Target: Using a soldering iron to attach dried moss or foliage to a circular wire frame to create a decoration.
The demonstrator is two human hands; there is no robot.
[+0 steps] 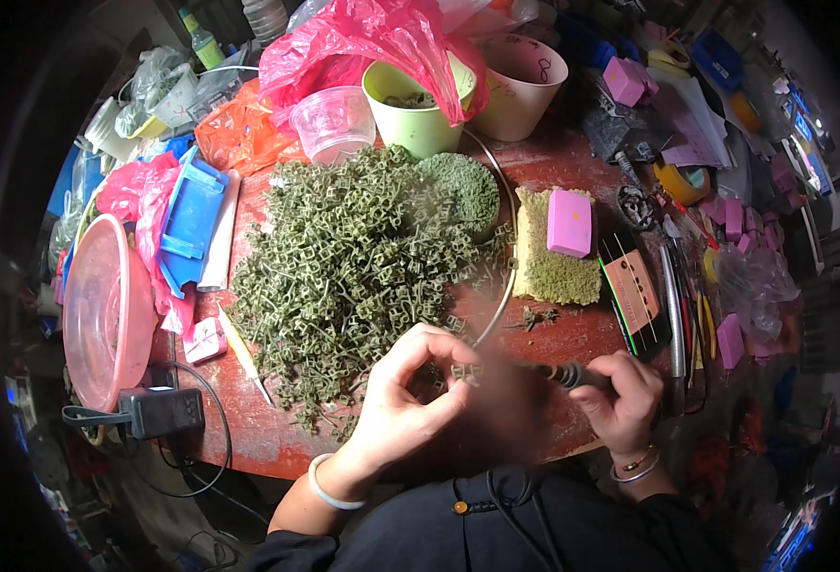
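Observation:
Between thumb and forefinger, my left hand (pixel 393 405) pinches a small greenish wax-like piece (pixel 466 373) with squarish openings. My right hand (pixel 628 398) is wrapped around a dark, pen-shaped rotary tool handpiece (pixel 570 374), its tip pointing left toward that piece. A hazy blur covers the area between the hands and hides the tip, so I cannot tell whether it touches. Just beyond my left hand, a large heap of similar small green pieces (pixel 344 262) spreads over the red tabletop (pixel 582 329).
Right of the heap lies a yellow-green spongy block (pixel 534 257) with a pink block (pixel 570 223) on it. A pale cable (pixel 508 286) arcs nearby. Pens and tools (pixel 677 305) line the right. Behind stand a green bucket (pixel 410 124) and a pink bag (pixel 372 43); a pink basin (pixel 105 315) is left.

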